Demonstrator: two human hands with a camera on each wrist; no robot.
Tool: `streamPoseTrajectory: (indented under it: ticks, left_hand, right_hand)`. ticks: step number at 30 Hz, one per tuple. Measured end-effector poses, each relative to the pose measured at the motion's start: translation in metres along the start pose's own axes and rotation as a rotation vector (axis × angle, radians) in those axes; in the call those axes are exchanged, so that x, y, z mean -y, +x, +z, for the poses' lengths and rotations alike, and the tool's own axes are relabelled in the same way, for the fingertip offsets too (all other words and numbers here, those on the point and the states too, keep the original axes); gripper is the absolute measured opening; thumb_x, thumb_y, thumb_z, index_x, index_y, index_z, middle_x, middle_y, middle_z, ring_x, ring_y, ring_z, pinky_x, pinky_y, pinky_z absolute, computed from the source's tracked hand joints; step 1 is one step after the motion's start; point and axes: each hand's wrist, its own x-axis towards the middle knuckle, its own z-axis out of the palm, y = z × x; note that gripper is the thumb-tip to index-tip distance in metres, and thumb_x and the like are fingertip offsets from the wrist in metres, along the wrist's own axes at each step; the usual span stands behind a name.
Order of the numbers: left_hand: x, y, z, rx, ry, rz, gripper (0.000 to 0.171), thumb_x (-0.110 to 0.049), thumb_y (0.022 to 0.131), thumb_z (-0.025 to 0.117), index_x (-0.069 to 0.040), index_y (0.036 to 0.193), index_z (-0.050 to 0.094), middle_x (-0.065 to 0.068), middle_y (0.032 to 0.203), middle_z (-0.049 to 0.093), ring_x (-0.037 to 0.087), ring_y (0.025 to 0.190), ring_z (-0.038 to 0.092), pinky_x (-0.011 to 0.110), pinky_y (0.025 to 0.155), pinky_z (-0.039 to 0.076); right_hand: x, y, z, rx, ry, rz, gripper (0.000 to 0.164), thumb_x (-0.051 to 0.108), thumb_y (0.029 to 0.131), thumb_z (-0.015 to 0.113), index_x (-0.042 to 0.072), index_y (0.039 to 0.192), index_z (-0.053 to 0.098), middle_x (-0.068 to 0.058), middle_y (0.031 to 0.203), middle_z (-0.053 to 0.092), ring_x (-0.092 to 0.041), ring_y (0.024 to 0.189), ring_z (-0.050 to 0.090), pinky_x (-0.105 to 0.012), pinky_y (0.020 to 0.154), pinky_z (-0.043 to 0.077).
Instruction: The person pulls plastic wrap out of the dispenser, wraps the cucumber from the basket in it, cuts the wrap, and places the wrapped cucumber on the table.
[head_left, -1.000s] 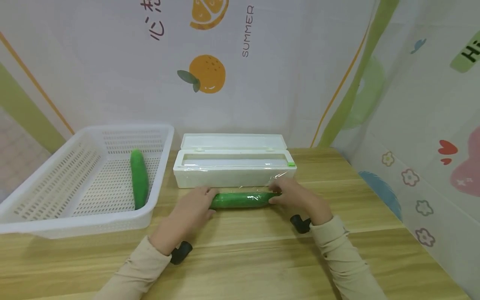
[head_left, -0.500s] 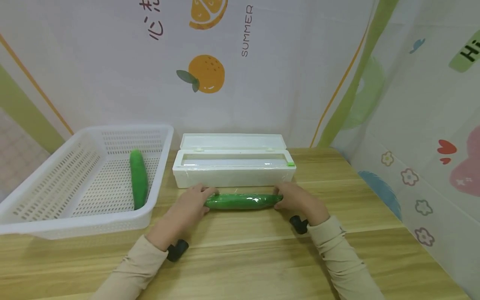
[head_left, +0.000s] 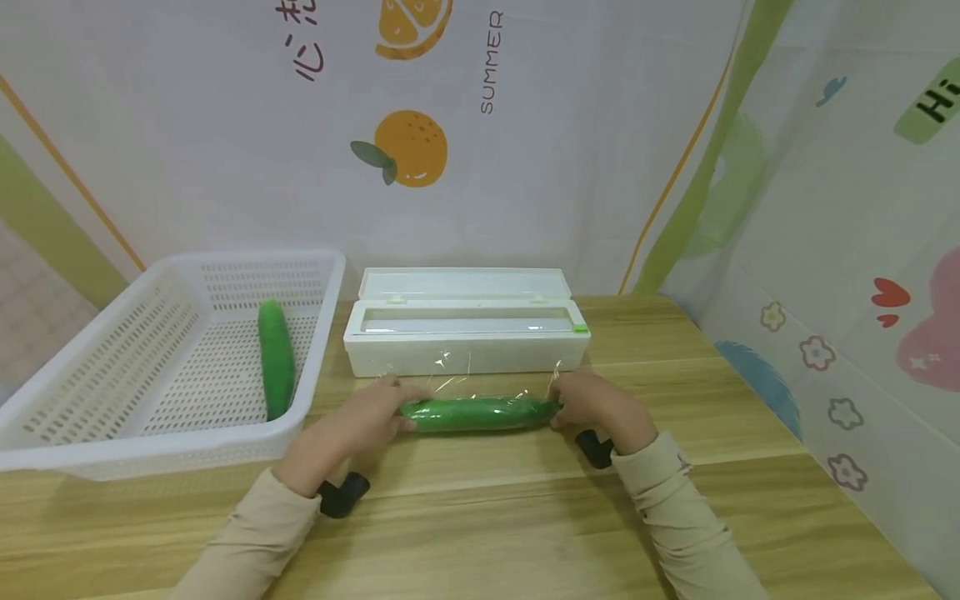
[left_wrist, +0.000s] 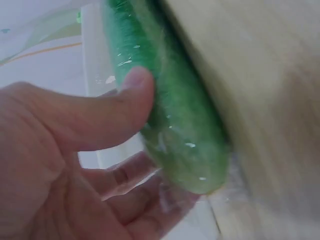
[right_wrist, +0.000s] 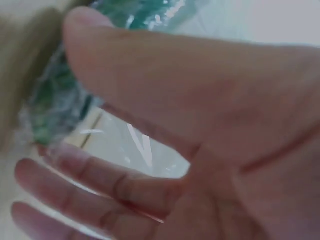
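A green cucumber [head_left: 480,414], glossy with cling film, lies crosswise before the white cling film box [head_left: 467,354], whose lid stands raised. Clear film [head_left: 457,383] stretches from the cucumber back to the box. At the cucumber's left end my left hand [head_left: 378,408] grips it; in the left wrist view the thumb [left_wrist: 132,97] presses the wrapped side, fingers bent behind the tip. My right hand [head_left: 596,404] holds the right end, where the film is crumpled; in the right wrist view its thumb [right_wrist: 95,45] lies over the wrapped end, with fingertips around the tip.
To the left stands a white perforated basket [head_left: 318,350] with a second, green cucumber [head_left: 276,358] in it. A small green piece [head_left: 581,328] sits at the box's right corner. The wooden table [head_left: 487,533] runs up to a printed curtain [head_left: 517,208] behind.
The cucumber has come a little toward me and slightly left, both hands staying at its ends. My left hand has shifted left. More film now shows between cucumber and box.
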Motion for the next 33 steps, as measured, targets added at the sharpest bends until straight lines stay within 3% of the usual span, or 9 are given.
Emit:
streamPoseTrajectory:
  ticks: [5, 9, 14, 18, 24, 28, 33]
  left_hand:
    - [-0.002, -0.004, -0.006, 0.083, -0.075, 0.014, 0.04, -0.009, 0.085, 0.063, -0.006, 0.125, 0.058, 0.011, 0.094, 0.048, 0.018, 0.077, 0.05, 0.034, 0.072, 0.049]
    - [-0.002, -0.006, -0.009, 0.139, -0.081, 0.063, 0.039, -0.01, 0.088, 0.06, -0.003, 0.126, 0.056, 0.007, 0.094, 0.051, 0.016, 0.08, 0.052, 0.031, 0.073, 0.048]
    - [-0.001, -0.007, -0.009, 0.147, -0.133, 0.05, 0.025, -0.01, 0.09, 0.058, 0.0, 0.113, 0.054, 0.01, 0.1, 0.061, 0.024, 0.094, 0.06, 0.038, 0.081, 0.051]
    - [0.001, -0.008, -0.009, 0.16, -0.171, 0.012, 0.013, -0.011, 0.091, 0.057, -0.004, 0.102, 0.052, 0.009, 0.097, 0.063, 0.024, 0.093, 0.061, 0.036, 0.078, 0.052]
    - [0.004, -0.007, -0.009, 0.164, -0.161, -0.012, 0.011, -0.012, 0.094, 0.051, -0.004, 0.099, 0.057, 0.008, 0.095, 0.057, 0.019, 0.086, 0.057, 0.034, 0.076, 0.051]
    - [0.004, -0.007, -0.009, 0.143, -0.139, -0.032, 0.018, -0.012, 0.095, 0.05, -0.001, 0.104, 0.06, 0.009, 0.095, 0.049, 0.016, 0.08, 0.05, 0.032, 0.072, 0.048]
    - [0.003, -0.007, -0.008, 0.094, -0.094, -0.025, 0.021, -0.012, 0.094, 0.052, 0.0, 0.107, 0.062, 0.01, 0.097, 0.051, 0.018, 0.083, 0.05, 0.033, 0.074, 0.048]
  right_hand:
    - [0.011, -0.011, -0.009, 0.012, 0.002, -0.041, 0.011, 0.003, 0.069, 0.072, 0.002, 0.08, 0.07, -0.003, 0.075, 0.062, -0.015, 0.069, 0.052, -0.026, 0.061, 0.047]
    - [0.018, -0.018, -0.012, 0.015, 0.014, -0.05, 0.007, -0.003, 0.064, 0.068, 0.003, 0.062, 0.064, 0.002, 0.055, 0.048, -0.011, 0.053, 0.041, -0.019, 0.047, 0.035]
    - [0.024, -0.02, -0.011, 0.025, -0.016, 0.007, 0.009, -0.004, 0.068, 0.071, 0.001, 0.076, 0.071, -0.002, 0.07, 0.06, -0.012, 0.062, 0.047, -0.02, 0.054, 0.04]
    - [0.026, -0.02, -0.01, 0.072, -0.036, 0.06, 0.018, -0.005, 0.071, 0.07, 0.001, 0.088, 0.072, -0.006, 0.084, 0.066, -0.015, 0.071, 0.052, -0.024, 0.061, 0.046]
    - [0.032, -0.024, -0.012, 0.104, -0.007, 0.104, 0.029, 0.001, 0.073, 0.074, -0.003, 0.1, 0.065, -0.011, 0.101, 0.065, -0.018, 0.081, 0.056, -0.03, 0.069, 0.05]
    - [0.037, -0.025, -0.013, 0.055, -0.032, 0.076, 0.036, 0.009, 0.071, 0.079, -0.001, 0.101, 0.061, -0.009, 0.097, 0.06, -0.02, 0.086, 0.054, -0.033, 0.076, 0.049]
    - [0.051, -0.026, -0.01, -0.026, -0.119, -0.018, 0.046, 0.017, 0.073, 0.079, 0.002, 0.111, 0.058, -0.009, 0.105, 0.053, -0.024, 0.1, 0.051, -0.039, 0.09, 0.045]
